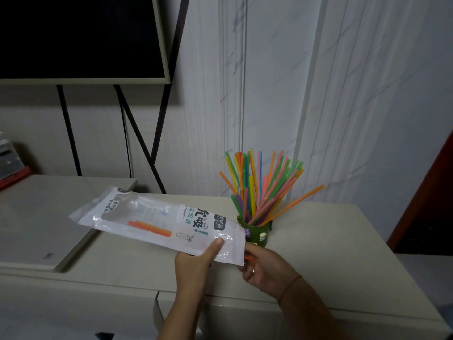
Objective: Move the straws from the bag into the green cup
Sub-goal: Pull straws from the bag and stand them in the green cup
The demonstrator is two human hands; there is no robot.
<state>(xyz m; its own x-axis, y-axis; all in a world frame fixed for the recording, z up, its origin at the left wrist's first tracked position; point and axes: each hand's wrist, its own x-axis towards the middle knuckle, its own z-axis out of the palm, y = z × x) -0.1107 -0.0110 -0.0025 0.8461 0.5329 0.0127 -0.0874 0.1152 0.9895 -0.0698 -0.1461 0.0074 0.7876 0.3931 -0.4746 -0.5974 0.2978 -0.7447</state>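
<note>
A long clear-and-white plastic straw bag (157, 222) is held level above the cabinet top. My left hand (196, 260) pinches its near edge close to the open end, thumb on top. Two orange straws (150, 227) show through the bag's window. My right hand (263, 267) is at the bag's mouth, fingers closed around the orange straw ends sticking out there. Just behind the bag's mouth stands the small green cup (257, 233), holding several colourful straws (259, 185) that fan upward.
The cream cabinet top (318, 241) carries the cup. A flat white device (39, 231) lies at the left. A dark screen (81, 38) on black legs hangs above. The wall stands directly behind the cup.
</note>
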